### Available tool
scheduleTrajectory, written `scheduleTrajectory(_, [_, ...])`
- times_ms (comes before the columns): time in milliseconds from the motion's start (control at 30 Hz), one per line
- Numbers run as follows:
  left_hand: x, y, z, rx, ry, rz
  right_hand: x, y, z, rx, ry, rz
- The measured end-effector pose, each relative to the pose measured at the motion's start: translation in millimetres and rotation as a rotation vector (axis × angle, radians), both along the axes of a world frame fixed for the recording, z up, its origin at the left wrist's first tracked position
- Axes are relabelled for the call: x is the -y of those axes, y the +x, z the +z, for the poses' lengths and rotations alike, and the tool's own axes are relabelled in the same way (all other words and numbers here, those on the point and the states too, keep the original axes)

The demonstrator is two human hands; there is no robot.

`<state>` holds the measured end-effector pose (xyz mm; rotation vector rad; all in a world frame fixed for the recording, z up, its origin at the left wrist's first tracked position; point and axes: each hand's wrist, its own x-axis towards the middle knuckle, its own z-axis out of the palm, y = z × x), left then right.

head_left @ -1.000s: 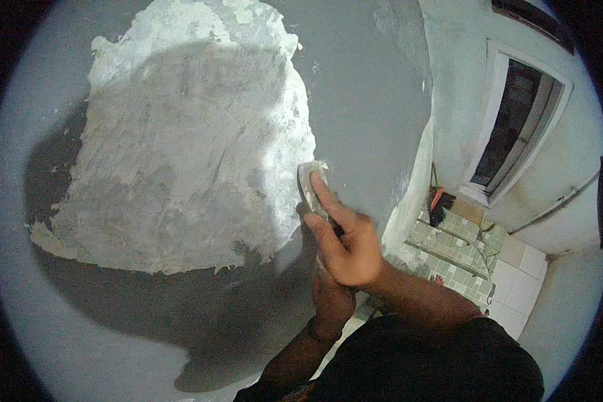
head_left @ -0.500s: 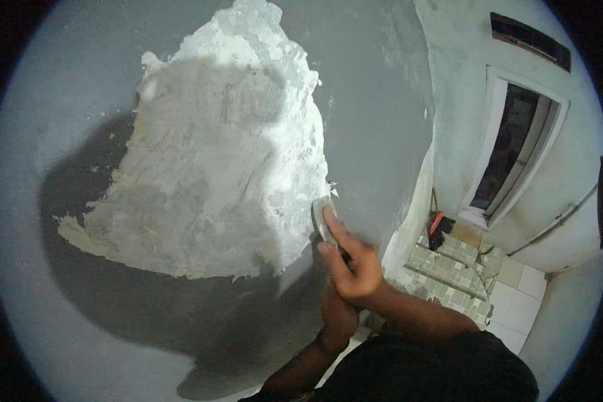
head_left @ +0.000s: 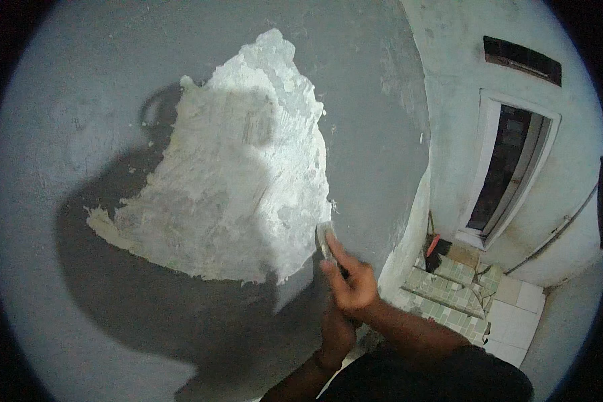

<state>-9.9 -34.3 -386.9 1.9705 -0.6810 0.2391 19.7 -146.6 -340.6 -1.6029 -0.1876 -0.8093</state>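
Observation:
A rough whitish patch (head_left: 221, 187) with ragged edges covers part of a grey painted wall (head_left: 362, 134). My right hand (head_left: 348, 281) is closed on a flat metal scraper (head_left: 324, 234), index finger stretched along its blade, which touches the patch's lower right edge. My left hand (head_left: 338, 331) is tucked behind and below my right, near the scraper's handle; its fingers are hidden. A broad shadow of head and arms falls across the patch and wall.
Right of the wall's corner is a pale wall with a dark narrow window (head_left: 502, 164), a vent (head_left: 522, 60) and a pipe (head_left: 549, 231). Below, a broom (head_left: 437, 251) stands by green tiled steps (head_left: 449, 298) beside white floor tiles (head_left: 512, 321).
The scraper and both hands have moved down along the patch's edge. The view has shifted, so the patch appears smaller and lower in the picture, with more wall above it.

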Motion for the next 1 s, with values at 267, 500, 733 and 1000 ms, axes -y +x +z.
scheduleTrajectory(267, [12.3, 0.0, 4.4, -0.054, -0.057, 0.090, 2.7, 2.7, 2.6, 0.070, 0.052, 0.025])
scheduleTrajectory(500, [7.4, -1.8, 21.0, -0.183, 0.086, 0.037, 6.1, 1.8, 5.8, -0.211, 0.244, 0.164])
scheduleTrajectory(733, [19.8, -0.2, 30.2, 0.164, 0.184, 0.053, 9.2, 10.2, 16.1, 0.065, 0.094, -0.025])
scheduleTrajectory(1000, [27.5, 0.1, 35.1, -0.575, -0.350, 0.040, 18.7, 7.4, 14.8, -0.118, 0.071, 0.058])
